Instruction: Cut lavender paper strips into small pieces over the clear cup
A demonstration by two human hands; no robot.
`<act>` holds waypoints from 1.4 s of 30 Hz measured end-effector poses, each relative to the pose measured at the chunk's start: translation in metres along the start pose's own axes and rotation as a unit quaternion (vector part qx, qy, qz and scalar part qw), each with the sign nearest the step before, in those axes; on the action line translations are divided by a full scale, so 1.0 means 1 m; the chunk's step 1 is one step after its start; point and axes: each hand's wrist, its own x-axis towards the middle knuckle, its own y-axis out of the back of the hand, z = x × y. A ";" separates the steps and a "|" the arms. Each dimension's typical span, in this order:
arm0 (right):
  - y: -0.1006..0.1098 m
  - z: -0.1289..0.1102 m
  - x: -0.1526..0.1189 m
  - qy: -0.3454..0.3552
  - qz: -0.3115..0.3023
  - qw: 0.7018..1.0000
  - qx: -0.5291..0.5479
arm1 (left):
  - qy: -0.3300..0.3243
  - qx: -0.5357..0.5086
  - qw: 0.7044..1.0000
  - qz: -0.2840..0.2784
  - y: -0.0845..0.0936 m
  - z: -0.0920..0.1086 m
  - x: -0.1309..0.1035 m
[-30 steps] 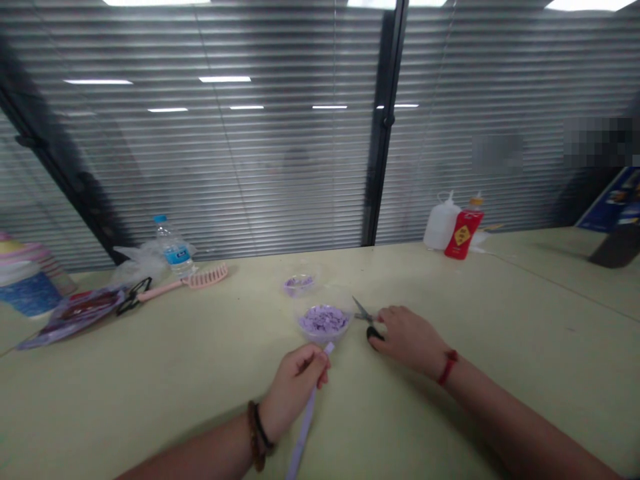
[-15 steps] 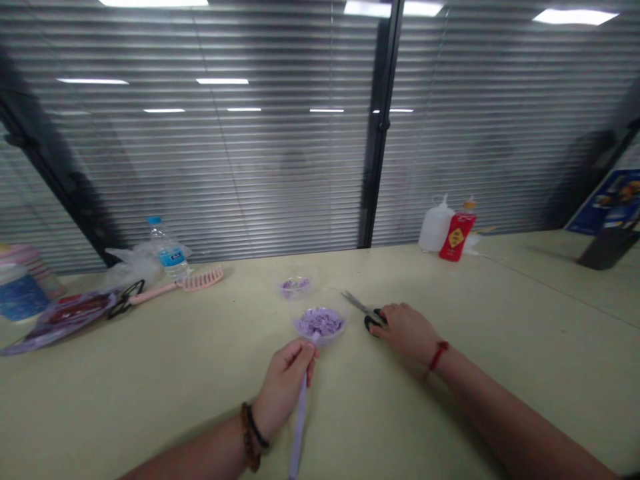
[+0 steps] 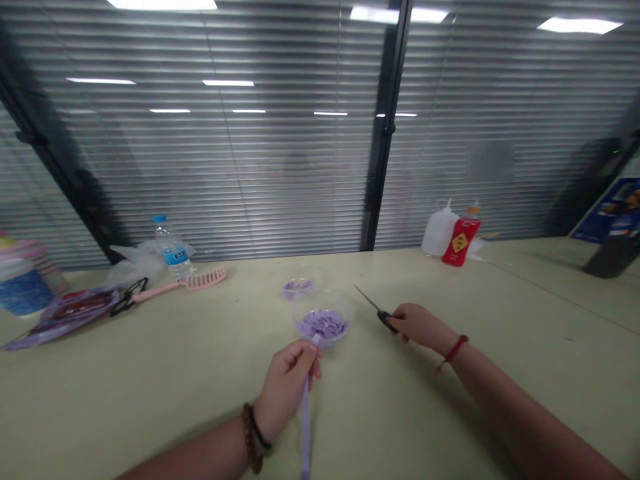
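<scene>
My left hand (image 3: 290,373) pinches a narrow purple paper strip (image 3: 306,427) near its upper end, and the rest hangs down toward the lower edge of the view. The strip's short tip reaches the near rim of a clear plastic bowl (image 3: 327,343), which holds small purple paper pieces (image 3: 324,323). To the right, my right hand (image 3: 415,327) is closed on the black handles of a pair of scissors (image 3: 381,315). Their blades look closed and point up and left. Behind the first bowl stands a second clear bowl (image 3: 299,288) with a few purple bits.
At the left lie a pink hairbrush (image 3: 205,279), a purple bag (image 3: 75,310) and a water bottle (image 3: 174,250), near a blue cup (image 3: 23,287). Back right stand a white squeeze bottle (image 3: 439,232) and a red bottle (image 3: 461,241). A dark holder (image 3: 610,257) is at far right.
My right hand has picked up the scissors from the table, turning them onto their edge and shifting slightly right. My left hand keeps its pinch on the strip.
</scene>
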 end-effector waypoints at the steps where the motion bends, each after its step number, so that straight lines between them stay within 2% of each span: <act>1: 0.004 0.000 -0.002 0.018 -0.012 0.999 0.037 | -0.002 -0.003 1.000 0.005 0.000 0.001 0.000; 3: 0.009 -0.003 -0.009 0.072 -0.038 0.986 0.146 | -0.005 -0.009 1.000 0.015 0.001 0.002 -0.001; 4: 0.010 -0.005 -0.014 0.117 -0.081 0.952 0.269 | -0.006 -0.013 1.000 0.020 0.001 0.003 -0.001; 5: 0.009 -0.007 -0.019 0.155 -0.146 0.902 0.376 | -0.008 -0.017 0.999 0.026 0.001 0.003 -0.001; 7: 0.004 -0.015 -0.029 0.188 -0.292 0.816 0.461 | -0.010 -0.022 0.999 0.037 0.002 0.003 -0.002; 8: -0.001 -0.020 -0.033 0.196 -0.347 0.797 0.454 | -0.011 -0.025 0.999 0.044 0.002 0.003 -0.002; 9: -0.007 -0.024 -0.037 0.194 -0.377 0.796 0.432 | -0.012 -0.028 0.998 0.049 0.003 0.003 -0.002; 13: -0.030 -0.041 -0.045 0.147 -0.410 0.811 0.392 | -0.010 -0.036 0.998 0.049 0.004 0.001 -0.003; 19: -0.051 -0.055 -0.056 0.131 -0.412 0.790 0.435 | -0.007 -0.011 1.000 0.011 0.004 -0.001 -0.004; 25: -0.056 -0.057 -0.062 0.116 -0.376 0.780 0.487 | 0.000 0.023 1.000 -0.010 0.003 0.001 -0.006; 35: -0.053 -0.060 -0.063 0.096 -0.386 0.785 0.474 | 0.001 0.027 0.999 -0.018 0.002 0.004 -0.005; 42: -0.055 -0.059 -0.062 0.110 -0.380 0.791 0.466 | 0.006 0.027 1.000 -0.015 0.002 0.003 -0.006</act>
